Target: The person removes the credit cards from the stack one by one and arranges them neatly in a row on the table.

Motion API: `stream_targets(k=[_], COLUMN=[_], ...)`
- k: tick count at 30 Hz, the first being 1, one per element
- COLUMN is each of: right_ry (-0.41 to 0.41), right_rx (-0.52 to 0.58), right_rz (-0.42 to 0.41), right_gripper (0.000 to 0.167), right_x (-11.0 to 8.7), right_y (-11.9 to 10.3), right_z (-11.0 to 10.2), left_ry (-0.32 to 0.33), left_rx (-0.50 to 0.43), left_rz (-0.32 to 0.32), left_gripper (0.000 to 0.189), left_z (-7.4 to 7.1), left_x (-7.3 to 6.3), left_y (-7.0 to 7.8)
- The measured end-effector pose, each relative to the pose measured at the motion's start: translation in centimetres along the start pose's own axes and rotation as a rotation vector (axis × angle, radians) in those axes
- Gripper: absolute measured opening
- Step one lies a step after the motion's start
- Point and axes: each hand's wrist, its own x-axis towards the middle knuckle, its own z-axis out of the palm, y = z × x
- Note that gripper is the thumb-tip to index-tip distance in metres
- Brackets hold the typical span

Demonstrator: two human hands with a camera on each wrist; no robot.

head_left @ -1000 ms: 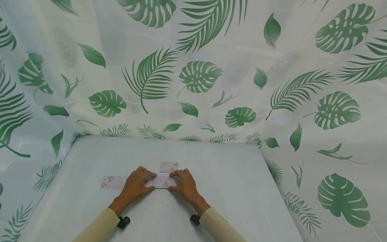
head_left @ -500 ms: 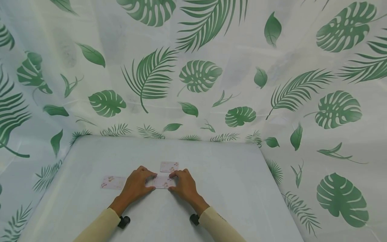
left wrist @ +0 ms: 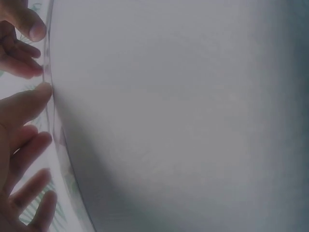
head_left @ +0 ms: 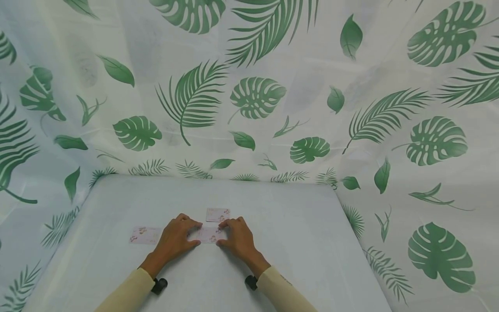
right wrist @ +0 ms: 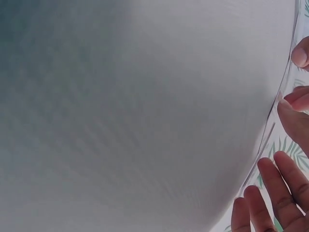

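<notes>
Pinching the middle card [head_left: 209, 234]: your left hand [head_left: 177, 236] grips its left side, your right hand [head_left: 239, 238] its right; far card [head_left: 218, 215] just beyond.

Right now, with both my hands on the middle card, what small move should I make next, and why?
Perhaps ease the left hand and right hand straight up and off: both hold the middle card by its edges, it appears flat on the table, and it lies close to the far card, so a sideways slip might nudge either.
</notes>
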Motion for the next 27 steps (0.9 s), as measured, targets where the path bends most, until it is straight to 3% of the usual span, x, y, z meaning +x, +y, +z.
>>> stream_targets(k=[21, 27], right_ry=[0.057, 0.045], right_rx=[0.045, 0.041], right_rz=[0.033, 0.049], right_gripper=[0.046, 0.048], right_x=[2.0, 2.6], right_y=[1.5, 1.8], right_z=[-1.5, -1.7], left_ry=[0.06, 0.043], left_rx=[-0.032, -0.019], left_rz=[-0.003, -0.009], left_gripper=[0.052, 0.052], left_z=[-0.5, -0.4], left_x=[2.1, 2.8], left_y=[0.0, 0.0])
